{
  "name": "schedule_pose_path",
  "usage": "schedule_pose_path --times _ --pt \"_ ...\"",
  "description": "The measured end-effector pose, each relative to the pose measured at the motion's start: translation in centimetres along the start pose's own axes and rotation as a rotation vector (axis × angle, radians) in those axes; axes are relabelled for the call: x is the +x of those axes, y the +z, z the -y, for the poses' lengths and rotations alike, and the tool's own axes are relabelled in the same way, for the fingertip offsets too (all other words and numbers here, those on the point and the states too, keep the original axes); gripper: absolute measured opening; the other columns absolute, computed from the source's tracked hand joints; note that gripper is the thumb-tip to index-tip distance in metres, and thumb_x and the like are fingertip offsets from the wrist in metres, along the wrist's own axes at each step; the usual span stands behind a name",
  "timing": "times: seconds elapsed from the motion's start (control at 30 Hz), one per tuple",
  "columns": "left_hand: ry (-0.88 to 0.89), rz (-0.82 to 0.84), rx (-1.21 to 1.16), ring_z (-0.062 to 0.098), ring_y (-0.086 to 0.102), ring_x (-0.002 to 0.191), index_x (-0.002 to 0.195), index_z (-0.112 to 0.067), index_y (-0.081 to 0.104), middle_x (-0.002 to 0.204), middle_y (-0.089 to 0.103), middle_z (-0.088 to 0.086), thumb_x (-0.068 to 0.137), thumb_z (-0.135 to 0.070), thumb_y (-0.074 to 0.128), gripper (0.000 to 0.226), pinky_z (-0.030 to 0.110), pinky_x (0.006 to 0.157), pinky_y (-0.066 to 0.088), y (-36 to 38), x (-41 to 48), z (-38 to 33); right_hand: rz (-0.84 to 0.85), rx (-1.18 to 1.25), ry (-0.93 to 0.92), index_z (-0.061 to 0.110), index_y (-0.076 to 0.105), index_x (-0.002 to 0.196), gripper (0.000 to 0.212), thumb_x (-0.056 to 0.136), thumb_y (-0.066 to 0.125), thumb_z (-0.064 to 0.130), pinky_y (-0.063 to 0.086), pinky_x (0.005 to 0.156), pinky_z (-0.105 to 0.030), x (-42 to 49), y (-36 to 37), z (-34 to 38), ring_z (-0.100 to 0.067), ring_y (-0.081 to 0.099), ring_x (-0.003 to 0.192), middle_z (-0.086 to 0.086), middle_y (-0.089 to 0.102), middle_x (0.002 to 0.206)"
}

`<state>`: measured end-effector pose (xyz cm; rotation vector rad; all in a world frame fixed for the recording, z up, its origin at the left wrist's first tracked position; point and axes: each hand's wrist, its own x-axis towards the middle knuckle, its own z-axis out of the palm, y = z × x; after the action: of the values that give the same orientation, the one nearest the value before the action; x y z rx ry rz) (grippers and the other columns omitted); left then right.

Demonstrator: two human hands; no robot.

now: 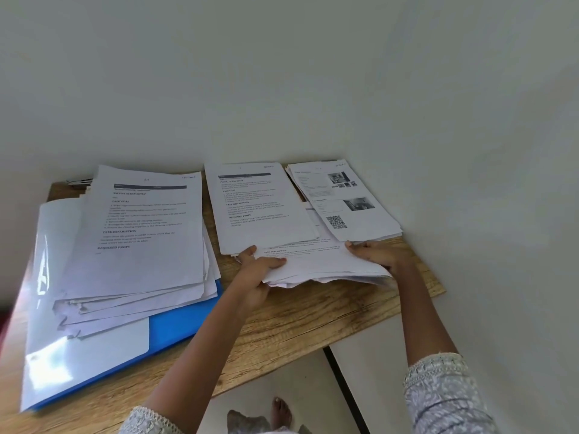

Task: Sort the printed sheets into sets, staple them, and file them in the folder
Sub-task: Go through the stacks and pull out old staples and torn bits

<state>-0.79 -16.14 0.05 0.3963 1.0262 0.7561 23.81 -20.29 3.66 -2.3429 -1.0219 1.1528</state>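
Floor [297, 371] shows pale at the bottom, with a bare foot [281, 413] on it and two lace-edged sleeves [445, 389] coming in from the lower corners. Above them runs the near edge of a wooden table [282, 327].

At the table's near left corner lies a blue folder [181, 321] with a glossy clear cover, slanted and closed. A thick, untidy pile [138, 239] of printed sheets rests on its far half, the lower sheets fanned out and dog-eared toward the near side.

Right of the folder, about mid-table, both hands hold a bundle [322, 264] of sheets. The left hand [258, 274] grips its left near corner, thumb on top and fingers curled beneath. The right hand [377, 253] grasps the right edge, thumb on the paper, the other fingers mostly hidden under it. The bundle's near edge is lifted off the wood and its sheets sag unevenly.

Beyond the hands, the bundle's far part runs under two stacks at the far edge: a middle stack [260, 208] of text pages, and a right stack [351, 205] at the far right corner whose top page has small photos and a QR code.

At the far left corner a small metal object [78, 182] pokes out behind the pile; I cannot tell what it is. A plain wall [282, 89] rises behind.
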Motion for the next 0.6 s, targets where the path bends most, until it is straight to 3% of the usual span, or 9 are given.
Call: schedule_pose_path --times 0.07,0.2,0.3,0.37,0.43,0.53,0.6 --pt "-0.021 0.009 -0.020 0.030 0.054 0.106 0.143 -0.018 0.029 0.133 0.046 0.014 0.082 0.014 0.064 0.077 0.037 0.066 0.056 -0.1 -0.1 -0.3 0.022 -0.028 -0.024 0.019 0.061 0.124 0.096 0.059 0.048 0.088 0.043 0.100 -0.035 0.6 -0.6 0.0 -0.022 0.055 0.111 -0.004 0.059 0.128" --pt "-0.041 0.003 -0.010 0.034 0.056 0.107 0.143 -0.019 0.028 0.134 0.045 0.016 0.082 0.012 0.066 0.079 0.034 0.050 0.056 -0.1 0.3 -0.7 0.033 0.187 -0.007 0.017 0.060 0.114 0.049 0.090 0.048 0.058 0.049 0.081 -0.023 0.7 -1.4 -0.1 -0.023 0.058 0.104 -0.005 0.061 0.123" --pt "-0.031 -0.011 0.127 0.030 0.057 0.098 0.142 -0.021 0.025 0.116 0.047 0.011 0.083 0.006 0.068 0.078 0.038 0.065 0.057 0.4 0.3 -0.2 0.137 0.299 -0.029 0.013 0.060 0.105 0.037 0.097 0.044 0.046 0.048 0.053 -0.013 -0.6 -1.0 1.0 -0.013 0.058 0.078 0.000 0.062 0.100" --pt "0.027 0.015 0.306 0.026 0.052 0.103 0.144 -0.023 0.018 0.113 0.047 0.006 0.085 0.000 0.069 0.081 0.040 0.088 0.053 0.6 0.4 0.3 0.201 0.314 -0.059 0.012 0.054 0.120 0.033 0.100 0.041 0.034 0.047 0.061 -0.013 -0.6 -0.5 1.3 -0.008 0.057 0.083 -0.002 0.059 0.113" --pt "0.089 0.077 0.534 0.020 0.045 0.108 0.146 -0.022 0.010 0.115 0.044 0.000 0.088 -0.008 0.068 0.083 0.033 0.098 0.044 0.4 0.1 0.1 0.273 0.291 -0.052 0.012 0.053 0.123 0.029 0.098 0.046 0.026 0.049 0.072 -0.011 0.7 -0.5 0.8 -0.008 0.059 0.093 0.000 0.060 0.120" --pt "0.205 0.135 1.113 0.015 0.057 0.088 0.140 -0.019 0.024 0.110 0.055 -0.001 0.094 -0.036 0.060 0.060 0.027 0.077 0.051 -0.3 -0.1 -1.6 0.375 0.282 -0.016 0.003 0.057 0.128 0.068 0.070 0.083 0.029 0.047 0.100 -0.035 2.1 -0.9 0.2 -0.028 0.061 0.113 -0.014 0.063 0.125" --pt "0.491 -0.069 1.520 0.020 0.064 0.089 0.127 -0.017 0.047 0.108 0.063 0.001 0.095 -0.046 0.054 0.044 0.030 0.074 0.053 -0.9 0.3 -3.2 0.377 0.220 -0.051 0.000 0.064 0.117 0.082 0.050 0.092 0.038 0.046 0.100 -0.037 3.8 -1.3 -0.6 -0.033 0.061 0.111 -0.019 0.063 0.122"
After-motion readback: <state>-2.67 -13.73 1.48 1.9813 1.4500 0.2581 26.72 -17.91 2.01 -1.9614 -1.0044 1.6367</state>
